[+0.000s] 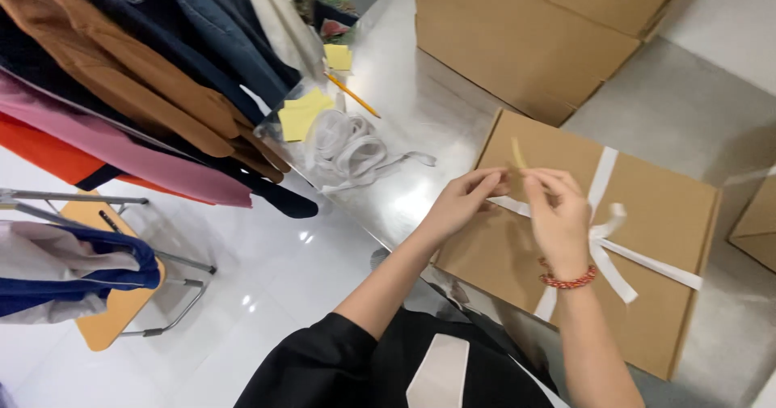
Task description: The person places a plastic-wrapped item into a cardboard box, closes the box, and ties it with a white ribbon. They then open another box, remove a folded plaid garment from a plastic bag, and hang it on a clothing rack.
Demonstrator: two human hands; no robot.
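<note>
Cardboard box (pixel 647 238): crossed and tied with white ribbon (pixel 608 246).
Left hand (pixel 461 202), right hand (pixel 558 214): yellow slip (pixel 517 156) pinched at 12 o'clock, unattached.

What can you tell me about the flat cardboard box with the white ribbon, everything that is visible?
The cardboard box is flat, brown and closed, lying at an angle on the metal table. A white ribbon crosses it both ways and is knotted near the middle, with loose ends. The left hand and right hand pinch a small yellow strip above its left part.

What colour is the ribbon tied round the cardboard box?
The ribbon is white, crossed over the brown box; the head view shows it.
</note>
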